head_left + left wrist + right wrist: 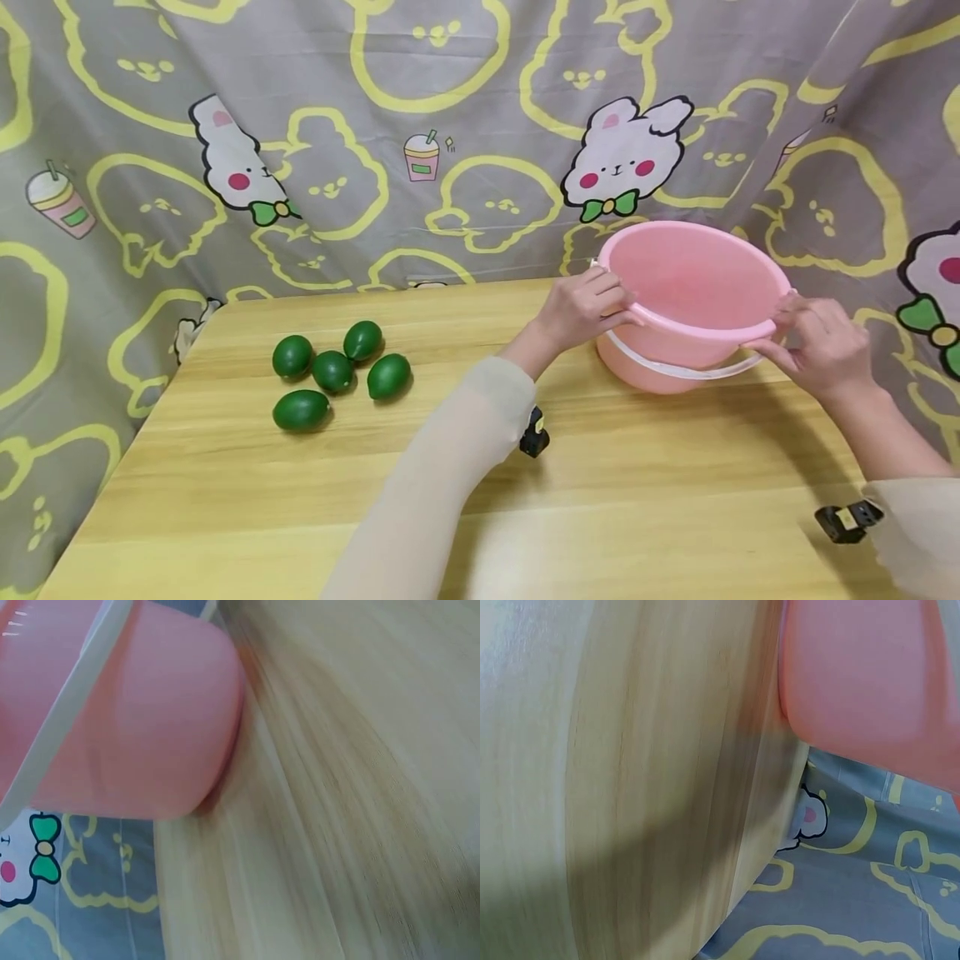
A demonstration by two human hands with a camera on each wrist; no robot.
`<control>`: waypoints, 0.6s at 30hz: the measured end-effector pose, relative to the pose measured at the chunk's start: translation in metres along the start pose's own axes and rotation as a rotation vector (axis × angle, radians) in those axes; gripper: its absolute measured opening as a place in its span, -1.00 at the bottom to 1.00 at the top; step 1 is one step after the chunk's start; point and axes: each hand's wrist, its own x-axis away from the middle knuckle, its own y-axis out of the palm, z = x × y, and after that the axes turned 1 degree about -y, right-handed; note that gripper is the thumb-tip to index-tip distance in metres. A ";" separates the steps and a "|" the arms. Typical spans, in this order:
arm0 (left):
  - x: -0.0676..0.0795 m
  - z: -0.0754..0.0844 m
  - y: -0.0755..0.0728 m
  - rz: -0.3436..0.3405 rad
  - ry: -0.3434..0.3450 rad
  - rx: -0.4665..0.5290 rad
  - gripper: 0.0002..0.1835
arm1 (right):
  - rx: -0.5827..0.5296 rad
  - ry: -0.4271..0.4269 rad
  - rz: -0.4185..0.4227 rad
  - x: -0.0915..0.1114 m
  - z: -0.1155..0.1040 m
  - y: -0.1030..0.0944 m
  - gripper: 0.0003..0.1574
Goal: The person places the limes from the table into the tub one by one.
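Note:
A pink bucket point(660, 360) with a white handle point(678, 370) is at the far right of the table, its wide mouth facing up. The handle hangs down across its near side. My left hand point(585, 307) grips the rim on the left, thumb along the outside. On the right side of the rim, my right hand point(823, 343) holds on with its thumb in front. Both wrist views show the bucket's lower wall, the left one point(165, 712) and the right one point(862, 682), but neither hand. Some fingertips are hidden behind the rim.
Several green limes point(333, 371) lie grouped on the left part of the wooden table point(225, 492). A grey patterned curtain point(315, 150) hangs along the table's back and sides. Small black devices point(534, 433) are fixed at both wrists.

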 end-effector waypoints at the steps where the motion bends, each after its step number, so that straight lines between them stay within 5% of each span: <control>1: 0.000 0.000 -0.001 0.004 0.006 -0.005 -0.67 | -0.010 -0.002 0.003 0.000 0.000 0.000 -0.04; 18: 0.009 0.001 -0.012 0.059 0.065 0.021 -0.64 | -0.049 -0.025 0.124 0.001 -0.008 0.005 -0.02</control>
